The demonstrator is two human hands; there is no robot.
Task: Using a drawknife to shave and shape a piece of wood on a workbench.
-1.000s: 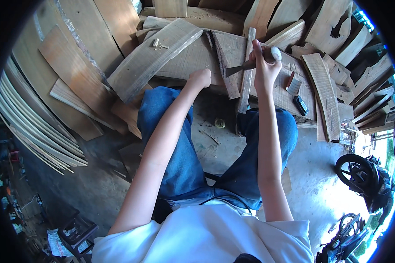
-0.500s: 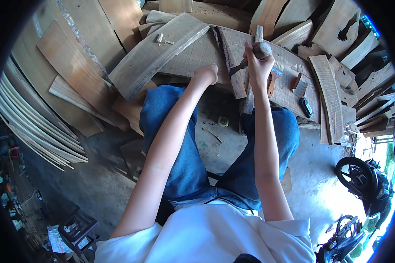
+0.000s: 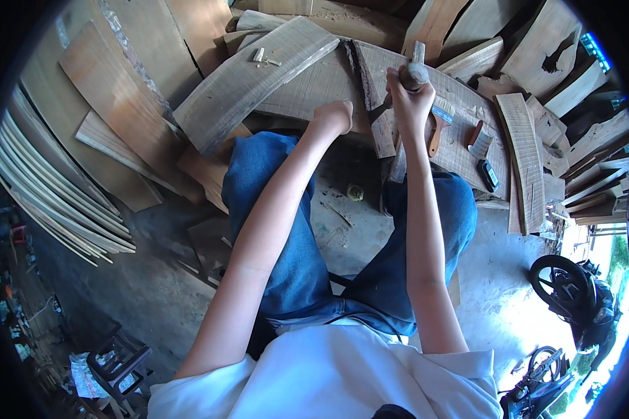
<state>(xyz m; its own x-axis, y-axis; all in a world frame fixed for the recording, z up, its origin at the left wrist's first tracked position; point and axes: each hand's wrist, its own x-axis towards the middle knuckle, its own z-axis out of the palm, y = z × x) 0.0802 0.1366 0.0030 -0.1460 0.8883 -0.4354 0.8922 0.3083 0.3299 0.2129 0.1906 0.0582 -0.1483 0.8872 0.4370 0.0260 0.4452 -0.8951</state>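
Note:
My right hand point(image 3: 411, 105) is closed around what looks like a hammer point(image 3: 415, 75), its rounded metal head showing above my fist. A dark pointed piece point(image 3: 379, 112) shows just left of that hand, over a narrow rough-edged wood strip point(image 3: 382, 136); whether I hold it too is unclear. My left hand point(image 3: 333, 117) is curled closed at the near edge of the wooden bench point(image 3: 318, 87), its fingers turned away, so anything inside is hidden. Right of my right hand lie a flat paintbrush point(image 3: 437, 127), a scraper-like tool with a brown handle point(image 3: 479, 140) and a small black device point(image 3: 488, 174).
A wide plank point(image 3: 255, 84) lies across the bench's left side with small wood scraps point(image 3: 262, 57) on it. Boards point(image 3: 112, 91) lean at the left, beside bent thin strips point(image 3: 70, 188). Another plank point(image 3: 523, 160) lies right. Motorbikes point(image 3: 573, 293) stand at the far right.
The view has shifted slightly. My left hand is a little farther right and slightly higher; my right hand keeps its grip in nearly the same place.

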